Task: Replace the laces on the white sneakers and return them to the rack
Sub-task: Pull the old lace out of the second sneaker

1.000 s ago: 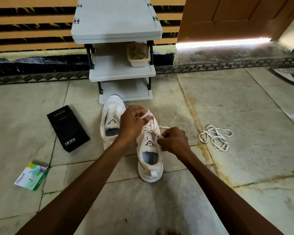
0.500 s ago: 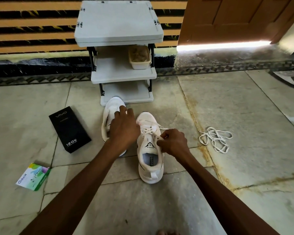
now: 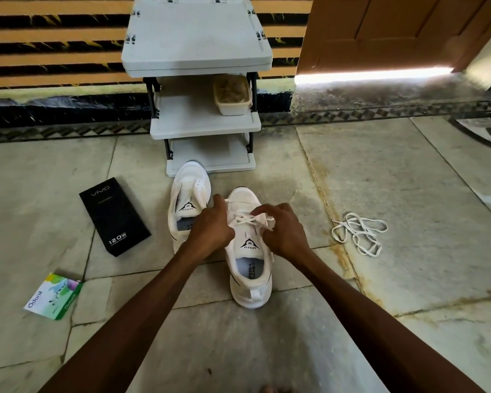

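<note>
Down on the stone floor [image 3: 408, 194], just in front of the grey rack [image 3: 199, 52], two white sneakers sit side by side with their toes toward the rack. Both hands are on the nearer sneaker [image 3: 250, 279], the one on the right. The left hand [image 3: 211, 225] has its fingers curled over that shoe's left eyelet edge and grips it there. Whether a lace end is caught under those fingers I cannot tell. The right hand [image 3: 285, 232] is curled too, thumb and forefinger pinching the white lace [image 3: 245, 219] that crisscrosses above the tongue.

The other sneaker [image 3: 189, 194] stands just to the left, its toe right up at the rack's bottom shelf and its heel partly hidden behind the left wrist. A loose lace [image 3: 357, 234] lies tangled on the floor, well off to the right of the shoes. To the left lies a black box [image 3: 114, 217], and nearer the person a green packet [image 3: 54, 296]. A pale tub [image 3: 233, 106] sits on the rack's middle shelf, at its right end — behind, to the right, stands a wooden door [image 3: 380, 32].
</note>
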Tool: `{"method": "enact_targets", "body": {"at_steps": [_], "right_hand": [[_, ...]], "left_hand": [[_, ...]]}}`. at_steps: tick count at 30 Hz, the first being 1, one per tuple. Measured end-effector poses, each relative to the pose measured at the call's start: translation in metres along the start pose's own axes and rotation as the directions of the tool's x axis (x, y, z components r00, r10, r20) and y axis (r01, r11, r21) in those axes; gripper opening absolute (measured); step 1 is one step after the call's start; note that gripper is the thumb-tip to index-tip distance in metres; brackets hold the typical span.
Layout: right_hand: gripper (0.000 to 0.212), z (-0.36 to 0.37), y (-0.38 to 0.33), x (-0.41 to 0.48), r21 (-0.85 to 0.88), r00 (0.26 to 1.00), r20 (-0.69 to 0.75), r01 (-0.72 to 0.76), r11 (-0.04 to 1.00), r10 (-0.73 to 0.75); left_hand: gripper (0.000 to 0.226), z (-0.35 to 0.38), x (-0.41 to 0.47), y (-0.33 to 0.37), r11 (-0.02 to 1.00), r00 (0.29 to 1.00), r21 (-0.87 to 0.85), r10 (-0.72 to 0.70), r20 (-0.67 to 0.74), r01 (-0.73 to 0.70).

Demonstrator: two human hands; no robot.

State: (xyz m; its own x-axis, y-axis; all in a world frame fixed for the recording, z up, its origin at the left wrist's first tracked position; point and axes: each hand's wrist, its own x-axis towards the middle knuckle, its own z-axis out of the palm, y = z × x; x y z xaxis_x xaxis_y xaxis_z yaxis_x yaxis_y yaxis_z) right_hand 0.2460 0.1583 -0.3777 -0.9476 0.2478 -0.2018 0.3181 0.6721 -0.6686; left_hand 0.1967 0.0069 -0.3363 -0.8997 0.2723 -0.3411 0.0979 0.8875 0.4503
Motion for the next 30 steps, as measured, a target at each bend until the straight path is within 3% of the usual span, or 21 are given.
{"method": "enact_targets", "body": {"at_steps": [4,8,10,11,13,15,16,18,20,21,27,30], "right_hand": [[0.046,0.006,-0.022,0.0,-0.346,0.977,0.108,0.212,0.914,-0.185],[0.033,0.008,-0.023,0.005,-0.4,0.969,0.157,0.237,0.885,-0.188],[0.016,0.007,-0.016,0.01,-0.245,0.994,0.076,0.094,0.965,-0.077],[0.013,0.006,-0.012,0.014,-0.082,0.998,0.029,-0.061,0.995,0.064],[0.022,0.001,-0.003,0.016,0.312,0.937,0.101,-0.35,0.883,0.335],[0.024,-0.005,0.002,0.015,0.474,0.914,0.179,-0.405,0.782,0.365],[0.026,-0.007,0.002,0.015,0.458,0.935,0.156,-0.353,0.816,0.318],[0.036,-0.009,-0.002,0.015,0.181,0.99,0.054,-0.135,0.974,0.128],[0.037,-0.006,-0.012,0.015,-0.138,0.995,0.016,0.102,0.985,-0.101],[0.032,-0.002,-0.017,0.015,-0.209,0.984,0.016,0.175,0.962,-0.176],[0.021,0.016,-0.027,0.016,-0.376,0.964,0.021,0.254,0.891,-0.266],[0.007,0.012,-0.025,0.022,-0.14,0.963,-0.195,0.16,0.977,-0.186]], "left_hand": [[0.049,0.003,-0.002,0.001,0.999,1.0,-0.031,0.012,-0.025,-0.013],[0.046,0.005,-0.003,0.001,0.997,0.998,-0.071,0.016,-0.06,-0.021],[0.048,0.007,-0.002,-0.001,0.997,0.998,-0.079,0.013,-0.065,-0.018],[0.05,0.007,-0.001,-0.002,0.997,0.998,-0.079,0.009,-0.064,-0.014],[0.05,0.008,0.0,-0.003,0.997,0.998,-0.075,0.0,-0.06,-0.005],[0.048,0.008,0.001,-0.003,0.997,0.998,-0.075,-0.001,-0.057,-0.003],[0.046,0.007,0.002,-0.003,0.997,0.998,-0.077,0.002,-0.055,-0.007],[0.045,0.008,0.001,-0.003,0.996,0.998,-0.083,0.015,-0.055,-0.019],[0.045,0.008,0.001,-0.002,0.997,0.998,-0.076,0.026,-0.06,-0.03],[0.044,0.008,0.001,-0.002,0.997,0.997,-0.066,0.033,-0.064,-0.037],[0.041,0.009,0.001,-0.003,0.997,0.995,-0.041,0.065,-0.078,-0.069],[0.04,0.009,0.001,-0.005,0.996,0.994,-0.054,0.063,-0.087,-0.068]]}}
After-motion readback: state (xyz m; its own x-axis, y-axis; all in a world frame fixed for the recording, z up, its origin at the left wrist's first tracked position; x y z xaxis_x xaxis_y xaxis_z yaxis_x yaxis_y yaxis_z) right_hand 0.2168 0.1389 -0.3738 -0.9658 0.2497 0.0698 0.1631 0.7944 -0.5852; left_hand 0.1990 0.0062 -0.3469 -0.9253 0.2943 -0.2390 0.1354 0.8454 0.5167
